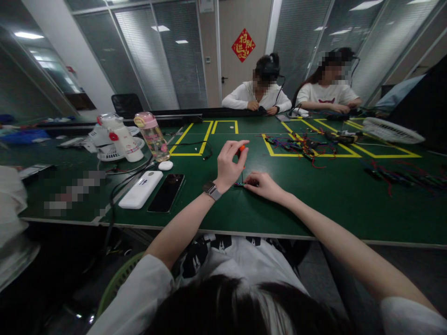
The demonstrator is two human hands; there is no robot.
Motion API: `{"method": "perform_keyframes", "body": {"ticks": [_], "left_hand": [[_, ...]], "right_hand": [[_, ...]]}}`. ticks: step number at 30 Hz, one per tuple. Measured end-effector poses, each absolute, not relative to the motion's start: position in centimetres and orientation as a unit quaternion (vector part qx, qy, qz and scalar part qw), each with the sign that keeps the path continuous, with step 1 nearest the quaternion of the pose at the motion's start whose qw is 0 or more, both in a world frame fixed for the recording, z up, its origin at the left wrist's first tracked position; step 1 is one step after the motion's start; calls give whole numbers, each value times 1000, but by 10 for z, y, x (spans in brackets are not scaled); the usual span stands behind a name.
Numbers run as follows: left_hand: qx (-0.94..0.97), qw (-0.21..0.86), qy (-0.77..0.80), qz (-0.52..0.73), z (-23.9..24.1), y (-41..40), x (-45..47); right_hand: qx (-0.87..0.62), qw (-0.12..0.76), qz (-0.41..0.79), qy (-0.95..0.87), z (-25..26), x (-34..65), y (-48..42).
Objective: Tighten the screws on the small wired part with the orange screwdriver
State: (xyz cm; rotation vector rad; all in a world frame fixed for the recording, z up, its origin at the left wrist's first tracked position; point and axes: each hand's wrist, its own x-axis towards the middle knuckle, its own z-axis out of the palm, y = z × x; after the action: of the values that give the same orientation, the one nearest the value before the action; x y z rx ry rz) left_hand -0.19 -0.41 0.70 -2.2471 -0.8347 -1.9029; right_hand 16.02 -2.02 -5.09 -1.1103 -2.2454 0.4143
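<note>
My left hand [227, 163], with a watch on its wrist, is closed around the orange and black handle of a screwdriver [242, 148]. The screwdriver stands upright, its thin dark shaft reaching down to a small circuit board [239, 184] on the green table. Fingertips of my right hand [264, 185] pinch that board at its right end and keep it low against the tabletop. Most of the board is hidden by my fingers, and I cannot make out what the screwdriver's tip touches.
Left of my hands are a black phone [166, 192], a white power bank [141, 189], a white earbud case [165, 165] and a pink-lidded bottle [152, 136]. Wired boards [303, 145] lie to the right, near a white fan grille [393, 130]. Two people sit across the table [209, 214].
</note>
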Motion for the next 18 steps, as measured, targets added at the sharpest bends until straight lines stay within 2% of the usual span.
{"method": "perform_keyframes", "body": {"ticks": [14, 18], "left_hand": [[-762, 6, -251, -597, 4, -1, -2], [-749, 33, -268, -605, 3, -2, -2]], "right_hand": [[-413, 297, 161, -846, -51, 161, -20], [-414, 296, 159, -846, -50, 161, -21]]}}
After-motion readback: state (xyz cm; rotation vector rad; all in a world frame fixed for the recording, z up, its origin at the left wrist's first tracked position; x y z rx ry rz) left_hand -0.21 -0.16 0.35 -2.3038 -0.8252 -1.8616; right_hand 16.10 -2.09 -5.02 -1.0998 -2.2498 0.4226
